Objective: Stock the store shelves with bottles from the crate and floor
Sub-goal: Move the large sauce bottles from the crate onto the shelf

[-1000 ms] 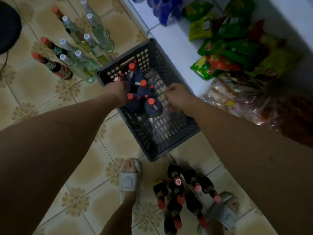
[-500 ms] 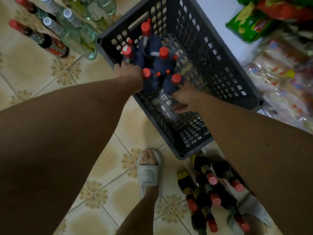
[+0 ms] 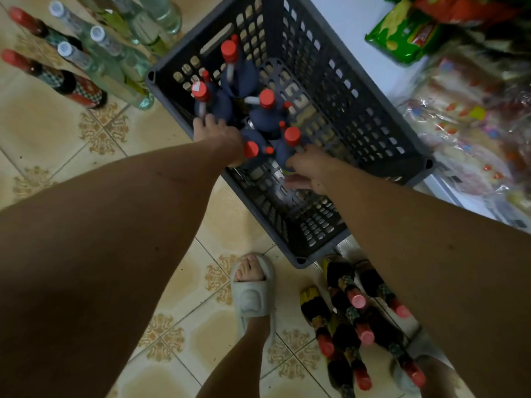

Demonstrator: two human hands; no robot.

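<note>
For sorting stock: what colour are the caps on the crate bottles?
Red caps, clearest in the head view.

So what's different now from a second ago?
Both hands went deeper into the crate. The left hand now reaches among the red-capped blue bottles; the right hand has closed round the nearest one. The camera leaned closer. No bottle has been lifted, and the floor bottles are unmoved.

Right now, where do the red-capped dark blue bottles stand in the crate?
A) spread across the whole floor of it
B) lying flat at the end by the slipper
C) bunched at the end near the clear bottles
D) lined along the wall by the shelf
C: the dark blue bottles stand upright, clustered at the crate end beside the clear bottles on the floor, and the rest of the crate's floor is bare.
</note>
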